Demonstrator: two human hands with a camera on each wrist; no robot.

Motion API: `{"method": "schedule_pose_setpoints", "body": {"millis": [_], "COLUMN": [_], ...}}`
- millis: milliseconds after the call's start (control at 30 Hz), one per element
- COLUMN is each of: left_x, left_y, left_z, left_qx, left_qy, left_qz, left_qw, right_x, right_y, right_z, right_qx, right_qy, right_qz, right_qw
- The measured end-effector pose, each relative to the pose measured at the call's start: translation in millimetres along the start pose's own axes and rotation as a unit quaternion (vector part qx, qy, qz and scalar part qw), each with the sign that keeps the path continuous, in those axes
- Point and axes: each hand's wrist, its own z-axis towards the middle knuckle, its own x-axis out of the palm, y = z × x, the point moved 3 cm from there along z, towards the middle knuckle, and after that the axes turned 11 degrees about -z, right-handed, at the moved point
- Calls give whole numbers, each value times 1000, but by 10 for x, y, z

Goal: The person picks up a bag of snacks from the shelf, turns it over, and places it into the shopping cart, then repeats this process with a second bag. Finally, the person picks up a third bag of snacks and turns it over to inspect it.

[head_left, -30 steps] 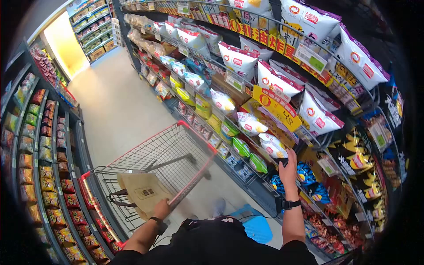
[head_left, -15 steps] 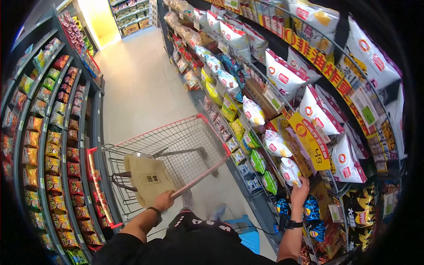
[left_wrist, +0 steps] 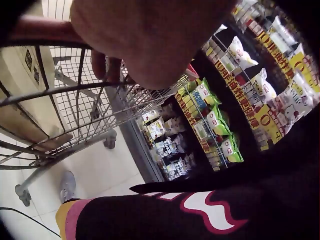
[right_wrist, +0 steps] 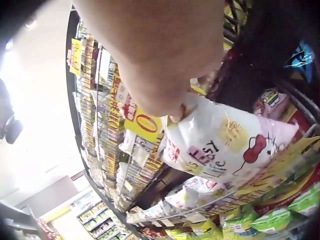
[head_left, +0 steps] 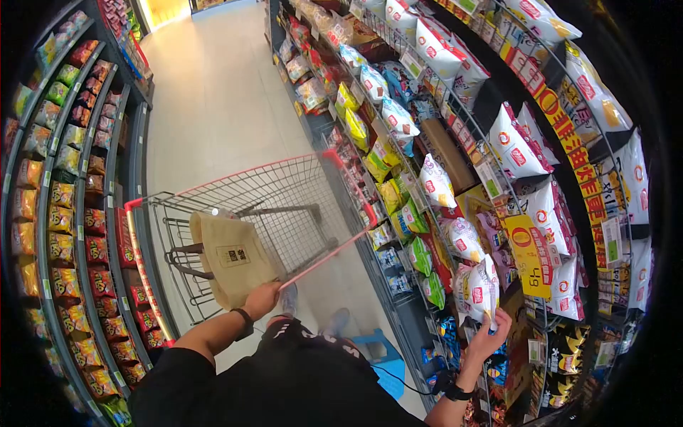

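Shifted since half a second ago, the white snack bag [head_left: 477,288] now shows larger at the lower right of the head view, overlapping the similar white bag [head_left: 464,238] just above it, and the right hand [head_left: 489,336] has moved with it. That hand pinches the bag at its lower end, thumb and fingers together on the wrapper; in the right wrist view the hand's own bulk hides most of the fingertips, so their exact placing is hard to make out. There the bag's face shows the words "Easy Life" and a red bow.

At the lower centre of the head view, the left hand [head_left: 260,300] has its fingers curled round the red rim of a wire shopping cart [head_left: 147,274]. A brown paper bag [head_left: 228,255] leans inside the cart's near end.

Green packets [head_left: 433,290] lie just left of the held bag, and a yellow price sign [head_left: 528,256] hangs to its right, in front of larger white chip bags [head_left: 517,146]. A blue stool [head_left: 384,356] stands at lower centre. Rows of orange and red packets [head_left: 62,248] fill the shelves at far left.
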Motion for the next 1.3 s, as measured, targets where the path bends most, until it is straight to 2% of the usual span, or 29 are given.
{"method": "schedule_pose_setpoints", "body": {"millis": [167, 233, 267, 300, 367, 433, 567, 733, 867, 1067, 1167, 1233, 1300], "left_x": [-191, -188, -189, -217, -263, -262, -253, -208, -133, -29, -340, -472, -565], "left_y": [119, 219, 233, 243, 238, 254, 211, 109, 47, -9, -784, -1424, -2173], "left_z": [225, 322, 346, 360, 413, 439, 403, 294, 221, 152, 102, 73, -56], "left_qx": [17, 63, 85, 73, 50, 57, 75, 42, 12, 93, 105, 141, 164], "left_qy": [5, -22, -35, -24, -9, -11, -30, -6, 28, -1, 62, 141, 213], "left_qz": [-9, -24, -33, -29, -17, -21, -48, -45, -39, -139, -211, -283, -349], "left_qw": [1000, 997, 995, 997, 999, 998, 996, 998, 999, 986, 970, 938, 898], "right_x": [264, 466, 559, 651, 817, 907, 1069, 1047, 1094, 971, 759, 653, 528], "right_y": [670, 782, 844, 923, 1005, 1134, 1356, 1598, 1604, 1303, 1133, 1118, 1188], "right_z": [-81, -156, -210, -282, -363, -431, -517, -432, -420, -375, -312, -306, -305], "right_qx": [17, 11, 59, 107, 97, 128, 170, 164, 124, 125, 103, 108, 66], "right_qy": [62, 103, 131, 156, 165, 196, 229, 250, 276, 275, 284, 297, 319], "right_qz": [245, 225, 240, 254, 244, 286, 442, 461, 451, 488, 491, 515, 489], "right_qw": [967, 969, 960, 949, 951, 929, 850, 836, 839, 819, 817, 797, 809]}}
